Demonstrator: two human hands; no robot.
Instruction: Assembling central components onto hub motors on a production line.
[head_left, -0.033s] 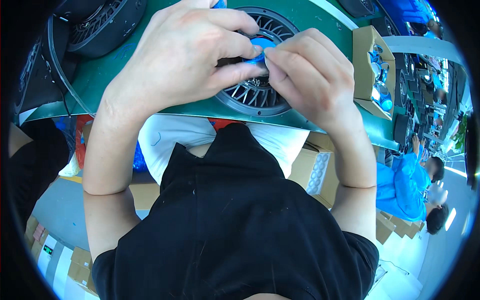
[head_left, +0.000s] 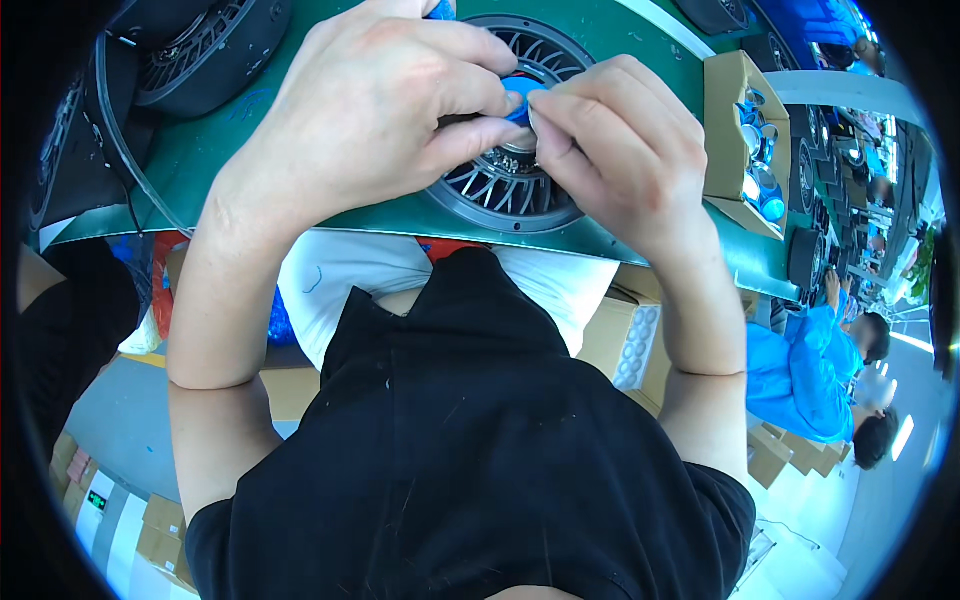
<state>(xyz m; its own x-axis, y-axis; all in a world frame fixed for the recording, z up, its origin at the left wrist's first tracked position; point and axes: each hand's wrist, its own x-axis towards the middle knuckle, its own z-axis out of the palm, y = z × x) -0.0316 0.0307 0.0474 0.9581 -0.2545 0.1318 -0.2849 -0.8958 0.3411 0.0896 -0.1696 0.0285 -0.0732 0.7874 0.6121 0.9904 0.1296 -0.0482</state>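
Observation:
Over the hub of a dark grey spoked wheel (head_left: 515, 208), my two hands meet at a small round cap with a blue face (head_left: 522, 85). My left hand (head_left: 385, 115) pinches the cap between thumb and forefinger from the left. From the right, the closed fingertips of my right hand (head_left: 630, 150) press together at the cap's edge; whether they grip the cap or a thin film on it I cannot tell. A silvery part shows just below the cap. Beyond my left fingers lies a small blue piece (head_left: 440, 10), mostly hidden by the hand.
An open cardboard box (head_left: 725, 135) of blue and silver caps (head_left: 765, 190) stands on the green table (head_left: 660, 60) at right. Black wheels (head_left: 215, 60) and a cable (head_left: 120, 145) lie at left. A person in blue (head_left: 805, 375) is at far right.
My left thumb has shifted up slightly, and a little more of the silvery part shows below the cap. My right forearm has moved slightly left.

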